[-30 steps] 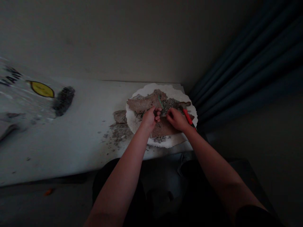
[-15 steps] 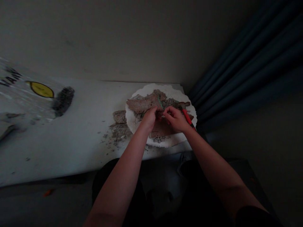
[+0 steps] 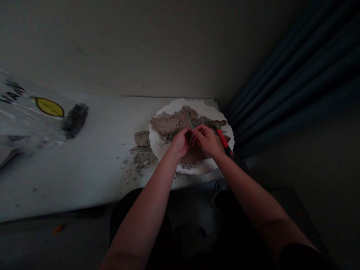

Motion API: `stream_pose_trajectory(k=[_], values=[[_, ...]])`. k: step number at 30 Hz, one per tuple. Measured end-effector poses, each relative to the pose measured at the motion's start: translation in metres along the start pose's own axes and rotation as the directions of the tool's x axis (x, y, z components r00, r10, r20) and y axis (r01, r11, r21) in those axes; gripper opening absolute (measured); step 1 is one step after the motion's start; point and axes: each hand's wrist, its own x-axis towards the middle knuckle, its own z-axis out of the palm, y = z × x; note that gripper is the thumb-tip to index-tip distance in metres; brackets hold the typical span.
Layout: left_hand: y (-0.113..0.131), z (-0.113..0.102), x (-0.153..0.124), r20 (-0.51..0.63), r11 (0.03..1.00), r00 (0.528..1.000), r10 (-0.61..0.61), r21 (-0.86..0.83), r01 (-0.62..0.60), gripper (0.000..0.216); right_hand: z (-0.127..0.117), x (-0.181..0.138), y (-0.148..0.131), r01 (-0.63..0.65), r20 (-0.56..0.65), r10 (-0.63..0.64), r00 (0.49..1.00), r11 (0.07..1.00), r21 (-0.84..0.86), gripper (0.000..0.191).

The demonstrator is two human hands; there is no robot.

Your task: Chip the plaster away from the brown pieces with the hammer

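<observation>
Both hands meet over a round white foam board (image 3: 204,106) with a ragged edge. My left hand (image 3: 180,143) is closed, fingers curled towards the other hand. A small thin stick-like piece (image 3: 191,139) shows between the hands; its kind is too dark to tell. My right hand (image 3: 206,139) pinches at its upper end. Behind the hands lies a curved brown, rough-textured bark-like piece (image 3: 168,124) with a green strip (image 3: 190,120) along its right end. Grey gravel (image 3: 201,121) lies beside it. A tool with a red and black handle (image 3: 222,138) rests right of my right hand.
The board stands on a white table (image 3: 98,157). Left of it are a brown rough chunk (image 3: 142,138) and scattered grit (image 3: 142,157). A clear plastic bag (image 3: 42,108) with dark gravel lies far left. A blue curtain (image 3: 295,75) hangs at the right.
Both hands have turned slightly and come closer together, and the thin piece between them now points downward in view. The board and tool have stayed put.
</observation>
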Motion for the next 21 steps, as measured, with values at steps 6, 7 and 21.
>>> stream_pose_trajectory(k=[6, 7, 21], values=[[0.0, 0.002, 0.002, -0.046, 0.996, 0.999, -0.017, -0.083, 0.013, 0.034, 0.001, 0.0, 0.0, -0.02, -0.006, 0.02, 1.0, 0.999, -0.039, 0.028], [-0.001, 0.002, 0.002, -0.055, 0.996, 0.998, -0.013, -0.089, 0.008, 0.034, 0.001, -0.001, 0.0, -0.01, -0.002, 0.01, 1.0, 0.999, -0.032, 0.028], [0.004, 0.005, -0.004, -0.016, 0.99, 0.997, -0.075, -0.118, 0.073, 0.04, -0.008, 0.0, 0.002, 0.104, -0.064, -0.127, 0.99, 0.953, -0.284, 0.012]])
